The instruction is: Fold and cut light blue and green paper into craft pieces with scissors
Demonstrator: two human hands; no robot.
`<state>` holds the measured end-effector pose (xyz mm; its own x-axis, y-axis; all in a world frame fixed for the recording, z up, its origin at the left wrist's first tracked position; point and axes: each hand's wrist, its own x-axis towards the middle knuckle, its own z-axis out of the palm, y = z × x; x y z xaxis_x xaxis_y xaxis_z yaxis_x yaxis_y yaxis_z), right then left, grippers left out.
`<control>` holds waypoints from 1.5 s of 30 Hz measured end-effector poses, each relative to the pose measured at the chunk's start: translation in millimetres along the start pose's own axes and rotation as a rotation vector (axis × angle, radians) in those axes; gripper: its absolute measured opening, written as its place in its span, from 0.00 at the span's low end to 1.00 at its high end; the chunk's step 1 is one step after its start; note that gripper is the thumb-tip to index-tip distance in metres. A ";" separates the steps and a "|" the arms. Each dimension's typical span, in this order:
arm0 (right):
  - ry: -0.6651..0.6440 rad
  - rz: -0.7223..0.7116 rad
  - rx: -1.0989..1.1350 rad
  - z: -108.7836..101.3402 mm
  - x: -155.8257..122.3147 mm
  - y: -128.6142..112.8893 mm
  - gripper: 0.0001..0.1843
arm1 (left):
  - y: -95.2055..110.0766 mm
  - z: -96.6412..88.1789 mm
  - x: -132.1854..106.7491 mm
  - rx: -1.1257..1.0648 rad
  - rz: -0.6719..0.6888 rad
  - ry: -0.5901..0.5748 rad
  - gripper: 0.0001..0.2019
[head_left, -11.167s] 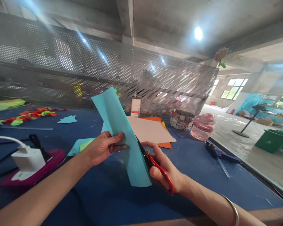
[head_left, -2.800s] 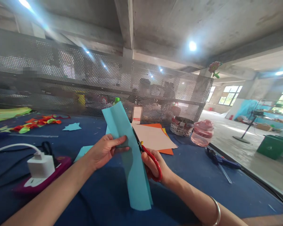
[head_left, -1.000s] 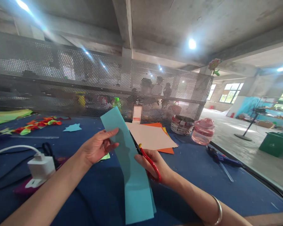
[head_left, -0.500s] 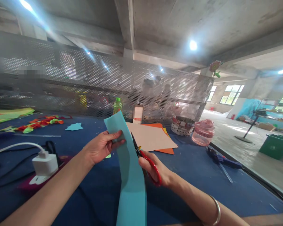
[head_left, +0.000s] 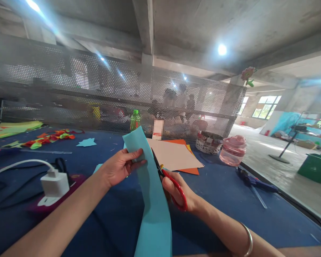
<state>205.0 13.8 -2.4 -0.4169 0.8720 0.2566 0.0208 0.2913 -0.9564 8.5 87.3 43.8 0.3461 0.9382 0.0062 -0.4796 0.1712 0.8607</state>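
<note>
Teal paper strip (head_left: 153, 214) upright over blue tabletop (head_left: 203, 228), pinched between fingers (head_left: 135, 160) of left hand (head_left: 120, 167); right hand (head_left: 179, 194) curled around red scissors (head_left: 173, 180), blades at strip's edge. Perforated metal screen (head_left: 96, 89) beyond tabletop; concrete ceiling beams (head_left: 146, 28) overhead.

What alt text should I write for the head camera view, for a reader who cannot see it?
A left hand holds a teal paper strip; a right hand holds red-handled scissors at its edge, above a blue table. Peach and orange sheets lie beyond.
</note>
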 end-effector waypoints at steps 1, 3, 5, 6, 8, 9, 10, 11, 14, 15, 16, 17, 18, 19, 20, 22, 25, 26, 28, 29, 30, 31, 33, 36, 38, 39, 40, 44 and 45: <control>-0.030 -0.004 0.014 -0.3 -0.2 1.0 0.31 | -0.2 0.2 0.0 -0.004 -0.001 0.002 0.06; -0.064 -0.006 0.040 -0.8 -0.7 2.8 0.31 | -0.7 0.5 -0.1 -0.007 -0.004 0.009 0.06; -0.053 -0.005 0.045 -1.1 -1.2 4.1 0.31 | -1.2 0.7 -0.1 -0.008 -0.007 0.011 0.06; -0.047 -0.005 0.045 -1.1 -1.4 4.5 0.31 | -1.4 0.7 0.0 -0.008 -0.008 0.010 0.06; -0.031 0.001 0.041 -0.8 -1.4 5.2 0.31 | -1.6 0.5 0.2 -0.009 -0.004 0.015 0.06; -0.019 0.004 0.034 -0.6 -1.2 5.3 0.31 | -1.6 0.4 0.3 -0.010 -0.001 0.020 0.06; -0.004 0.004 0.021 -0.4 -1.1 5.3 0.31 | -1.5 0.4 0.2 -0.010 0.001 0.022 0.06; 0.012 0.000 -0.001 -0.2 -0.9 5.2 0.31 | -1.3 0.4 0.2 -0.009 0.004 0.021 0.06; 0.054 -0.016 -0.068 0.2 -0.7 4.8 0.31 | -0.7 1.0 -0.4 -0.008 -0.003 0.024 0.06; 0.066 -0.011 -0.076 0.3 -0.8 4.9 0.31 | -0.7 1.3 -0.5 -0.009 -0.008 0.030 0.06; 0.076 0.001 -0.077 0.2 -0.9 5.1 0.30 | -0.7 1.5 -0.6 -0.012 -0.011 0.037 0.06; 0.084 0.017 -0.076 0.1 -1.1 5.5 0.30 | -0.9 1.8 -0.7 -0.017 -0.011 0.043 0.06; 0.087 0.028 -0.074 -0.1 -1.2 6.0 0.29 | -1.1 2.0 -0.7 -0.020 -0.011 0.043 0.06; 0.086 0.035 -0.074 -0.5 -1.2 6.5 0.29 | -1.2 2.1 -0.7 -0.021 -0.009 0.040 0.06; 0.085 0.038 -0.076 -0.9 -1.2 6.9 0.29 | -1.2 2.3 -0.8 -0.019 -0.005 0.037 0.06; 0.075 0.034 -0.078 -1.5 -0.9 7.5 0.30 | -0.9 2.7 -0.9 -0.011 0.006 0.030 0.06; 0.048 0.027 -0.045 -1.6 -0.3 7.1 0.30 | -0.2 3.3 -1.8 0.000 0.024 0.020 0.07; 0.032 0.022 -0.025 -1.5 -0.1 6.7 0.31 | -0.2 3.6 -2.2 0.005 0.024 0.013 0.07; 0.010 0.010 -0.009 -1.4 0.2 5.4 0.31 | -1.0 4.4 -3.0 0.019 0.012 -0.003 0.07; 0.005 -0.001 -0.019 -1.5 0.2 4.7 0.31 | -1.9 4.9 -3.4 0.027 0.002 -0.010 0.07; 0.005 -0.014 -0.036 -1.8 0.3 4.0 0.31 | -3.0 5.4 -3.7 0.035 -0.010 -0.017 0.07; 0.007 -0.025 -0.059 -2.3 0.4 3.3 0.31 | -4.2 6.0 -4.0 0.041 -0.021 -0.021 0.06; 0.015 -0.040 -0.091 -3.2 0.7 1.8 0.31 | -6.8 7.1 -4.3 0.041 -0.040 -0.025 0.05; 0.014 -0.055 -0.106 -3.5 1.1 -0.9 0.31 | -9.3 7.9 -4.6 0.030 -0.060 -0.024 0.05; 0.012 -0.056 -0.098 -2.8 1.1 -2.3 0.32 | -9.7 8.2 -4.7 0.029 -0.063 -0.027 0.06; 0.014 -0.050 -0.086 -2.2 1.0 -2.7 0.31 | -9.6 8.4 -4.7 0.032 -0.063 -0.030 0.06; 0.014 -0.044 -0.071 -1.6 0.9 -2.9 0.31 | -9.3 8.7 -4.8 0.034 -0.062 -0.033 0.07; 0.039 -0.031 -0.032 0.6 0.7 -1.9 0.31 | -8.3 9.7 -5.2 0.035 -0.065 -0.036 0.06; 0.050 -0.028 -0.029 1.0 0.8 -1.4 0.31 | -8.1 9.8 -5.3 0.035 -0.066 -0.036 0.06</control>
<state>203.7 13.6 -1.0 -0.3716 0.8817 0.2907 0.0364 0.3267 -0.9444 18.4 78.0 41.8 0.4045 0.9139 -0.0332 -0.4266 0.2207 0.8771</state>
